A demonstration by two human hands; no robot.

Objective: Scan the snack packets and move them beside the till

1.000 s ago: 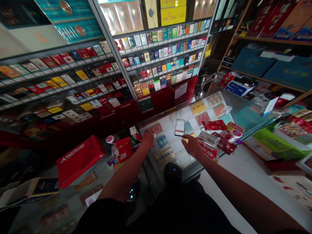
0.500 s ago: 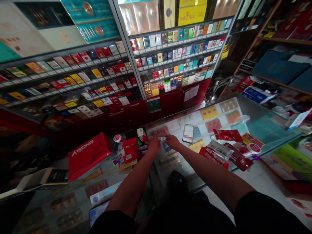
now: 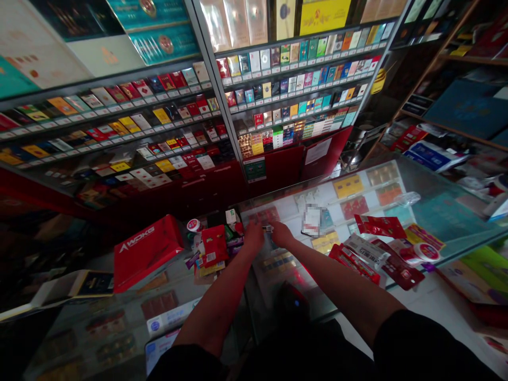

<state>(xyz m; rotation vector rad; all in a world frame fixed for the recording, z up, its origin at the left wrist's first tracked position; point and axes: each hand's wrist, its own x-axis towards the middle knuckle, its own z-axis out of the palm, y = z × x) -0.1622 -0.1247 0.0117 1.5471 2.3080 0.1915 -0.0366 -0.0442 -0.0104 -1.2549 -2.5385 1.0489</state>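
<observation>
Both my left hand (image 3: 254, 237) and my right hand (image 3: 281, 234) reach out over the glass counter (image 3: 246, 293), fingers closed. Between them they pinch a small whitish item (image 3: 268, 229), too small and dim to identify. Just left of my left hand lies a heap of packaged snacks, with a red packet (image 3: 214, 245) on top. A white-faced, dark-edged object (image 3: 312, 219), partly pixelated, lies to the right of my right hand. Nearer my body stands a dark device (image 3: 292, 302) with a blue light.
A red box (image 3: 147, 253) sits on the counter at left, beside a round tub (image 3: 193, 226). On the right lie several snack packets, among them a red one (image 3: 381, 226), and another tub (image 3: 426, 252). Shelves of cigarette packs (image 3: 293, 83) rise behind the counter.
The view has shifted slightly, so most things sit a little farther right. A red glow now falls on my left forearm and the glass. Both hands stay together around the small item.
</observation>
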